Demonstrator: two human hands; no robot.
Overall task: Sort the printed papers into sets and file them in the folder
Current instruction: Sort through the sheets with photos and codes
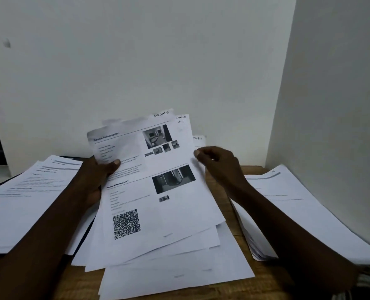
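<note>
wooden desk (230, 211), white wall (158, 50): left hand (97, 176) grips fanned printed papers (158, 208), right hand (216, 159) pinches their edge; read each handwritten section label (161, 114) before separating.

Fanned printed sheets (168, 213) tilt up between left stack (23, 208) on dark folder (82, 238) and right stack (298, 204).

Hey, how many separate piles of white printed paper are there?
3: the left pile on a dark folder, the fanned middle pile, the right pile beside the white wall. Others may be hidden.
</note>
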